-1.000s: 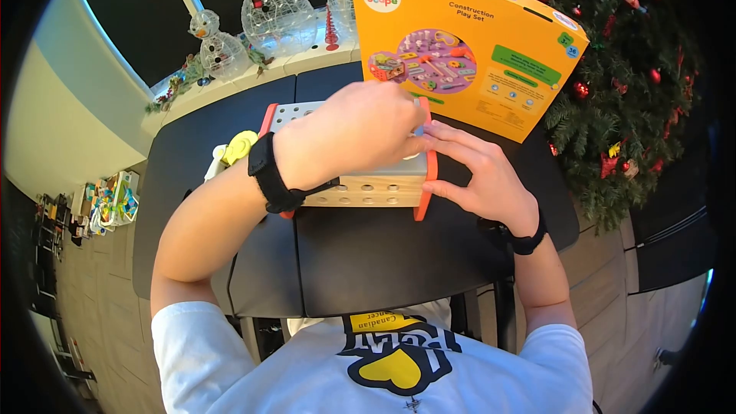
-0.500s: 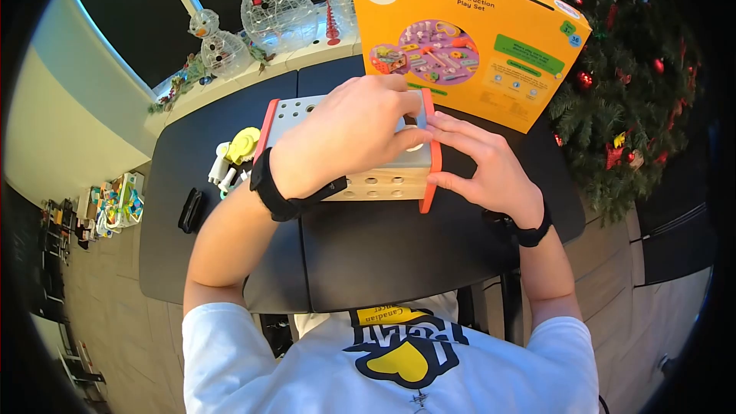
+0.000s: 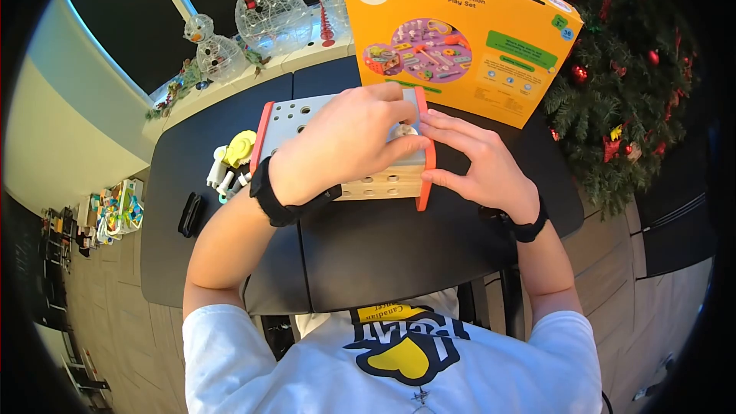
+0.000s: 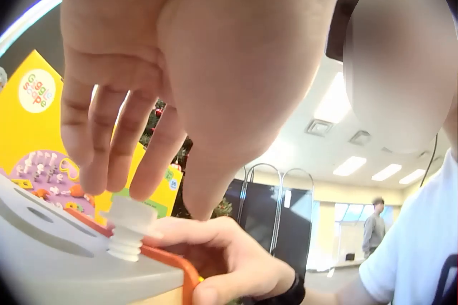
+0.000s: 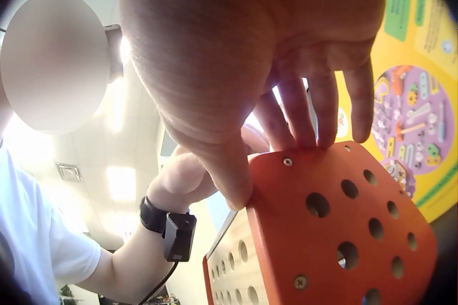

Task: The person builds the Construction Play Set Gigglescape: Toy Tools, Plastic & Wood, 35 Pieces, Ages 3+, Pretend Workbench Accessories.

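A grey-topped wooden toy box [image 3: 287,116] with red end panels [image 5: 358,219] stands on the dark table. A white screw [image 4: 129,228] is upright in its top, near the right end. My left hand [image 3: 349,134] is over the top; in the left wrist view its fingers [image 4: 147,169] point down beside the screw head, the thumb apart from it. Whether a fingertip touches the screw, I cannot tell. The straight fingers of my right hand [image 3: 489,167] rest on the right red panel's upper edge, with the thumb at its front edge.
Behind the box stands a yellow carton [image 3: 460,38]. Left of the box lie a yellow-green toy part [image 3: 242,147] and white pieces [image 3: 217,170], with a black object [image 3: 190,215] nearer the table's left edge. A decorated tree [image 3: 613,107] is at the right.
The left hand's thumb and fingers have spread apart around the screw, which shows more clearly between them. The right hand keeps its place on the red panel. The head view has shifted slightly.
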`<act>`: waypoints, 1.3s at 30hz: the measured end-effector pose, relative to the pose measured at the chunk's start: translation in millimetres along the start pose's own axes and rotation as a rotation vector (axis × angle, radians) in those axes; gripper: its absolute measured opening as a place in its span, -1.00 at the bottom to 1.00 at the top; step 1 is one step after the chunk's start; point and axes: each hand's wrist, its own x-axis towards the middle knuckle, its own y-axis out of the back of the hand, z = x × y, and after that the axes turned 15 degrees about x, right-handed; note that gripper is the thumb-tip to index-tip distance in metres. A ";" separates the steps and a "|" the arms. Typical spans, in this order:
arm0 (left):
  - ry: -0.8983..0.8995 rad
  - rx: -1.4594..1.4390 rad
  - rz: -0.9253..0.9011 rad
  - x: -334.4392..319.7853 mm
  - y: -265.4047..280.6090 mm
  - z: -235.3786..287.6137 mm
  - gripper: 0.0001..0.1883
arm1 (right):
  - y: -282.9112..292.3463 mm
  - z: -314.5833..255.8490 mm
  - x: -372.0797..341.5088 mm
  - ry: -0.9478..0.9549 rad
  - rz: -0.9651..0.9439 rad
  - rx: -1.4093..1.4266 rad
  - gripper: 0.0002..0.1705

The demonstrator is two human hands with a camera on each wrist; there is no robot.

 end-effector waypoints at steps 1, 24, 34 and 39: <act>0.010 -0.008 0.012 -2.4 -5.5 -0.1 -0.81 | 0.1 0.3 0.0 -0.001 0.003 0.007 -0.34; -0.139 -0.098 0.102 -5.2 -10.9 -12.8 -0.73 | -1.4 0.7 -0.9 -0.014 0.010 0.002 -0.33; 0.147 0.083 -0.106 4.0 -2.2 11.5 -0.80 | -1.7 -0.3 -0.6 -0.011 0.021 0.009 -0.34; -0.008 0.083 -0.080 4.7 -5.1 6.4 -0.79 | -1.4 0.1 -0.5 -0.007 0.014 0.002 -0.33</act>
